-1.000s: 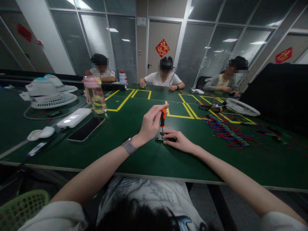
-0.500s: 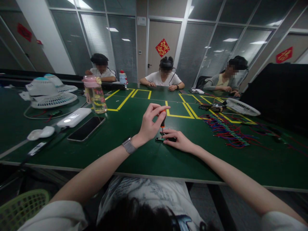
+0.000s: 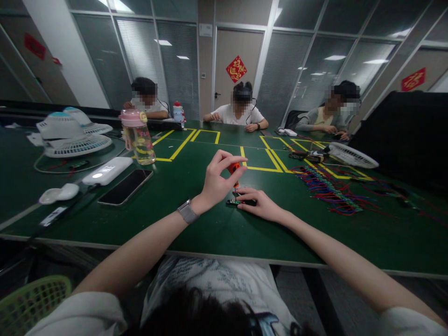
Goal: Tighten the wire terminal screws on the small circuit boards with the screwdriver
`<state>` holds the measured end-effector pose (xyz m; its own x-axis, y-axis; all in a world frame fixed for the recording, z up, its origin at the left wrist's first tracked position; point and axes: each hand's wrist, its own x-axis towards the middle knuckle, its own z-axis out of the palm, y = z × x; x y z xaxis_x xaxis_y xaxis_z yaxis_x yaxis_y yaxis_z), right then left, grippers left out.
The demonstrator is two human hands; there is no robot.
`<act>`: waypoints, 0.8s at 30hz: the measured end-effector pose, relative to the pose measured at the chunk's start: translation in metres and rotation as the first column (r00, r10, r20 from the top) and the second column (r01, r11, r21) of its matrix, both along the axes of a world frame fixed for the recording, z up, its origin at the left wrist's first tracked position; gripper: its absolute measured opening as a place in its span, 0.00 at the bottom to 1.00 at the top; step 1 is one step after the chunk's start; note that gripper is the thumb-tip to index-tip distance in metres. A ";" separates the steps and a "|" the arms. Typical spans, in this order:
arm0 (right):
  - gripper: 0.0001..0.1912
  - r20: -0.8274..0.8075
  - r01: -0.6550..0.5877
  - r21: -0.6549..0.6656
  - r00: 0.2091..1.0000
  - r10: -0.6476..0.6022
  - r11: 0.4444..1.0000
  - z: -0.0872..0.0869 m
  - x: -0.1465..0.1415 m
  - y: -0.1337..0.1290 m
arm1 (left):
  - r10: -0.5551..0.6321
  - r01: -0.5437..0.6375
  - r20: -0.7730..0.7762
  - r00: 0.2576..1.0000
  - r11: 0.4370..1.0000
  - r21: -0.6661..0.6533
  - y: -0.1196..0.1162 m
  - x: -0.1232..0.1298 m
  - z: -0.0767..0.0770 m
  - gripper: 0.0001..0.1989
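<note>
Near the middle of the green table, my left hand (image 3: 219,179) is closed round the handle of an orange and black screwdriver (image 3: 236,176). The screwdriver stands upright, its tip down at a small green circuit board in a black case (image 3: 232,202). My right hand (image 3: 261,204) lies low on the table, its fingers gripping the right part of that case and hiding much of it. The exact spot where the tip meets the board is too small to make out.
Rows of small circuit boards with red and blue wires (image 3: 329,189) lie to the right. On the left are a phone (image 3: 126,187), a white power bank (image 3: 108,171), a water bottle (image 3: 138,137) and white fans (image 3: 75,135). Three people sit across the table.
The screwdriver handle has turned in my left hand, showing more orange now. My right hand and the case have stayed in place. The person opposite has raised one hand slightly.
</note>
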<state>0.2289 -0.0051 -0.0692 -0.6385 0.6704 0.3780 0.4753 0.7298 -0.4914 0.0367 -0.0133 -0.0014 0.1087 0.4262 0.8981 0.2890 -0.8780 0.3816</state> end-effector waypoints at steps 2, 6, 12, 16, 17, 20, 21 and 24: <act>0.13 0.002 -0.005 0.000 1.000 0.005 1.000 0.000 0.000 0.000 | -0.020 0.020 -0.005 1.000 1.000 -0.014 0.000 0.000 -0.001 0.11; 0.13 -0.012 -0.013 0.001 1.000 0.013 1.000 0.001 0.000 0.000 | -0.123 0.125 0.027 0.992 0.987 -0.096 0.001 0.000 -0.002 0.16; 0.13 -0.012 -0.006 -0.007 1.000 0.005 1.000 0.001 0.001 -0.001 | -0.076 0.079 0.034 0.997 0.992 -0.094 0.000 0.002 0.001 0.11; 0.13 -0.016 -0.005 0.004 1.000 0.005 1.000 0.000 0.001 0.000 | -0.024 0.023 -0.020 1.000 0.997 -0.078 -0.001 0.001 0.002 0.10; 0.13 -0.019 -0.005 0.007 1.000 0.005 1.000 0.000 0.001 0.000 | -0.027 0.025 -0.029 0.999 0.996 -0.086 -0.001 0.000 0.002 0.11; 0.13 -0.021 -0.004 0.005 1.000 0.004 1.000 0.000 0.000 0.000 | -0.063 0.061 -0.021 0.998 0.993 -0.102 0.000 0.000 0.001 0.15; 0.13 -0.019 -0.004 0.001 1.000 0.004 1.000 0.000 0.000 0.000 | -0.078 0.077 -0.006 0.997 0.991 -0.107 0.000 0.000 0.001 0.16; 0.13 -0.013 -0.002 -0.010 1.000 0.002 1.000 0.001 0.000 0.000 | -0.097 0.100 0.035 0.995 0.988 -0.120 0.001 0.001 0.000 0.15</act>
<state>0.2291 -0.0053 -0.0686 -0.6350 0.6728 0.3796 0.4669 0.7257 -0.5053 0.0382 -0.0126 -0.0011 0.1301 0.5208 0.8437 0.1907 -0.8482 0.4941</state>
